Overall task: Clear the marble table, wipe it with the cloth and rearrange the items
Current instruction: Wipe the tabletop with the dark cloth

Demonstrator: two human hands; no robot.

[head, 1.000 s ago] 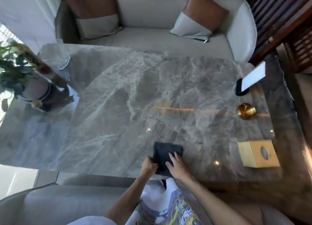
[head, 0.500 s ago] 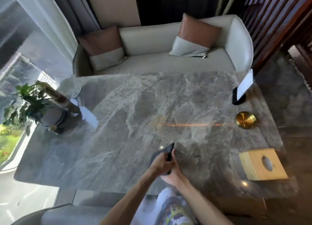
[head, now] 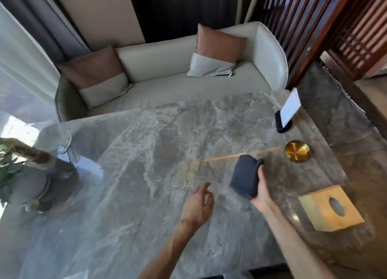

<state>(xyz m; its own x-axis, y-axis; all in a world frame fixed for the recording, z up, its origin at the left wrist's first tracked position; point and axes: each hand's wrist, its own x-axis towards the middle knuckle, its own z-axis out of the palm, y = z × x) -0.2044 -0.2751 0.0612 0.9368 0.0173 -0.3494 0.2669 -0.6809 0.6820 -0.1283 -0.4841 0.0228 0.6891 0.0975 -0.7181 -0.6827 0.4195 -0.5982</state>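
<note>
— Dark blue, folded thick: that is the cloth (head: pixel 245 177), and the right hand (head: pixel 262 191) has it clasped from the side, fingers wrapped round its far edge, thumb side toward the camera. It looks lifted off the stone rather than lying flat, though the blur makes that hard to swear to.

— And the left hand (head: pixel 198 207)?

— Loose and holding nothing. Palm turned half upward, fingers spread a little, just to the left of the cloth and apart from it, over the near middle of the marble table (head: pixel 129 174).

— What lies around them?

— Along the right edge of the table, three things in a row. Nearest the cloth is a round brass dish (head: pixel 297 151), just beyond the fingertips. Farther back stands a white card in a black holder (head: pixel 285 113), tilted. Closer to the person sits a wooden tissue box (head: pixel 330 208) with an oval opening on top.

— The other end?

— At the far left, a potted plant (head: pixel 23 174) in a pale vase with a dark band, and behind it a clear glass piece (head: pixel 60 138) I cannot make out well.

— Beyond the table?

— A cream sofa (head: pixel 167 86) with two cushions, each brown above and pale grey below, and a wooden slatted screen (head: pixel 314 27) at the right.
</note>
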